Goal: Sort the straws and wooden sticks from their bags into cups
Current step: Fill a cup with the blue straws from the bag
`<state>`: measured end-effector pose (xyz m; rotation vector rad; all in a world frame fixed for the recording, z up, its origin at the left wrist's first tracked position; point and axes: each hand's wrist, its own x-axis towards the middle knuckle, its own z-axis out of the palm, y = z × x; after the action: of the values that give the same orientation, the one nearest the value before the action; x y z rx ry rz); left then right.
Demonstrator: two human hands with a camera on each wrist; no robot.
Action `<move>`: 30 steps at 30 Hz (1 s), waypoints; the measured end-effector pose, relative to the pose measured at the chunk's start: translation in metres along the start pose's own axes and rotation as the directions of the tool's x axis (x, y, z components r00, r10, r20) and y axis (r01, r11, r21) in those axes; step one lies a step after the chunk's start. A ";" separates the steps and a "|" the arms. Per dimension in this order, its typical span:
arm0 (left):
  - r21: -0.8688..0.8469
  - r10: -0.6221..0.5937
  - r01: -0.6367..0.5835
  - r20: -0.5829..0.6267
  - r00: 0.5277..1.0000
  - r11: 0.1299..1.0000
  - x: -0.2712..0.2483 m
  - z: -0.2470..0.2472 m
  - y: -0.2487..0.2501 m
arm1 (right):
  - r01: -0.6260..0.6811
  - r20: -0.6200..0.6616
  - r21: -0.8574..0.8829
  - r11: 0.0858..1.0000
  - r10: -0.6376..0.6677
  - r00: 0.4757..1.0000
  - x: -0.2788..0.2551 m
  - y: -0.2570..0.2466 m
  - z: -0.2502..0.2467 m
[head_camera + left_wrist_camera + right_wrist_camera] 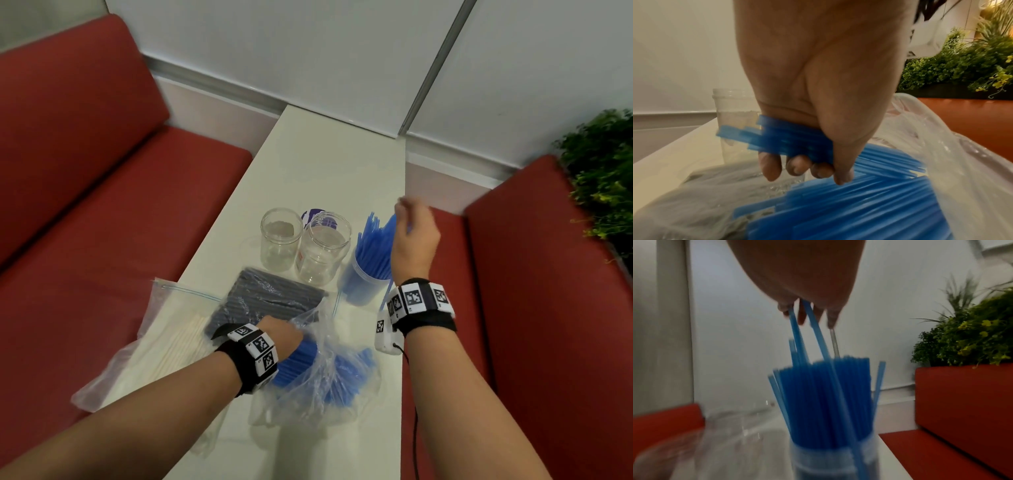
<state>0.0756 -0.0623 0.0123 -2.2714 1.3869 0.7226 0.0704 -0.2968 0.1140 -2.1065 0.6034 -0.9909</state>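
My left hand (813, 91) is down inside the crinkly clear bag (329, 370), fingers curled round a bundle of blue straws (789, 141) lying crosswise under the palm. Their cup (363, 284) — clear plastic, already packed with upright straws — stands ahead and to the right, nearer my right hand (416, 236), which pinches a few straw tops above it. So the bundle must swing upright. Smooth, thin, slippery tubes.

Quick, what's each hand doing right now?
Left hand: grips a bunch of blue straws inside the bag.
Right hand: pinches a few blue straws over the cup.
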 end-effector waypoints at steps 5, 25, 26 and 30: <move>-0.011 -0.043 0.044 0.015 0.999 0.999 -0.005 0.001 -0.001 | 0.057 0.393 -0.469 0.881 0.150 0.907 -0.022 0.040 0.011; -0.018 -0.050 0.052 0.118 0.992 0.998 -0.007 -0.017 -0.011 | -0.545 0.243 -0.553 0.630 0.747 0.618 -0.145 0.106 -0.002; -0.014 -0.055 0.057 0.116 0.992 0.998 -0.006 -0.017 -0.011 | -0.472 0.334 -0.597 0.649 0.735 0.590 -0.158 0.113 -0.001; -0.012 -0.050 0.052 0.114 0.992 0.999 -0.007 -0.013 -0.012 | -0.263 0.411 -0.707 0.656 0.684 0.603 -0.183 0.133 0.007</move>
<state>0.0864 -0.0590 0.0275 -2.2312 1.2704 0.8349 -0.0473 -0.2569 -0.0752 -2.3621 1.1460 0.3594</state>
